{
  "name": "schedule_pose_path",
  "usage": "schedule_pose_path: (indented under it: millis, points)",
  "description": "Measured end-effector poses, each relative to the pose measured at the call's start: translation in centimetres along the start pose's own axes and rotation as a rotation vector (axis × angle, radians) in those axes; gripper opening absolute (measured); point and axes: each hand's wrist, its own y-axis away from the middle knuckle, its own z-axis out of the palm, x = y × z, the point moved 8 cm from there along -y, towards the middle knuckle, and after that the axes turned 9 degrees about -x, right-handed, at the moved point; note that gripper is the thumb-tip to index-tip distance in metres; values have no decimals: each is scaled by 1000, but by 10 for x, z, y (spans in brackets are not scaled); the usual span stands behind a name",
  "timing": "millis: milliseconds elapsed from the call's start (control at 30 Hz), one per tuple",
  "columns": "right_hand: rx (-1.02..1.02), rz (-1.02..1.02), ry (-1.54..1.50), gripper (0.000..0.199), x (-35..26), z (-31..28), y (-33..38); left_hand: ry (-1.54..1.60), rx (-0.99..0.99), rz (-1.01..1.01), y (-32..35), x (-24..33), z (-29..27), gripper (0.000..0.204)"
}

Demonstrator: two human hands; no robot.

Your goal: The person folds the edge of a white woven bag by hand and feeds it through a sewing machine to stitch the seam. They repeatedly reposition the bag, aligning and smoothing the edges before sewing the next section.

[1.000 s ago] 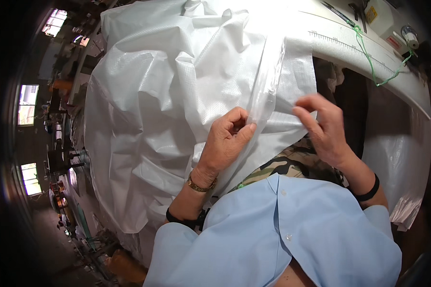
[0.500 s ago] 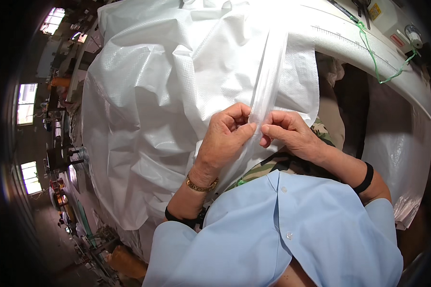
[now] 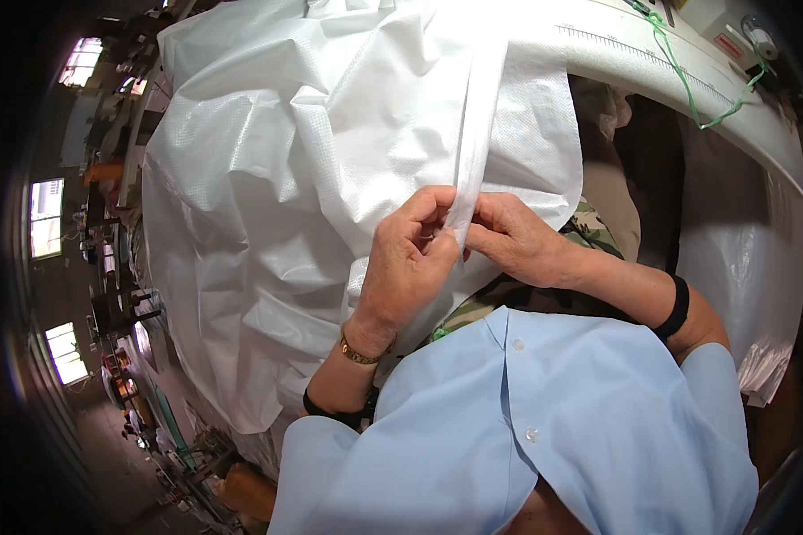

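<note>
A large white woven plastic sheet [image 3: 241, 178] lies crumpled across the work surface and over my lap. Along it runs a narrow folded white strip [image 3: 480, 116], leading down to my hands. My left hand [image 3: 409, 254], with a gold-coloured band at the wrist, pinches the strip's near end between thumb and fingers. On the other side of the strip, my right hand [image 3: 513, 234] is closed too, its fingertips against the strip and partly hidden behind it.
A white table edge with a printed ruler scale [image 3: 638, 61] curves along the far right. A green cord [image 3: 687, 85] hangs over it beside a white machine [image 3: 718, 31]. Clear plastic sheeting [image 3: 732, 267] drapes at the right. Cluttered equipment lines the left side.
Both hands have shifted slightly left in view along with the sheet. The right hand's fingertips have moved in against the strip and partly behind it.
</note>
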Motion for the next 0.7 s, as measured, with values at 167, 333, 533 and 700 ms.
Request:
schedule_pose_path:
  millis: [167,333,533,700]
  points:
    - [22,-39,106,23,1,3,3,-121,34,45,-4,-1,-2,14]
    - [63,22,251,17,5,2,3,-346,85,-4,-10,6,1,19]
    - [183,-285,827,14,-38,-12,21,-475,225,178,-2,19,-7,14]
    - [954,-222,970,25,-44,-92,93,-480,158,201,-4,31,-1,13]
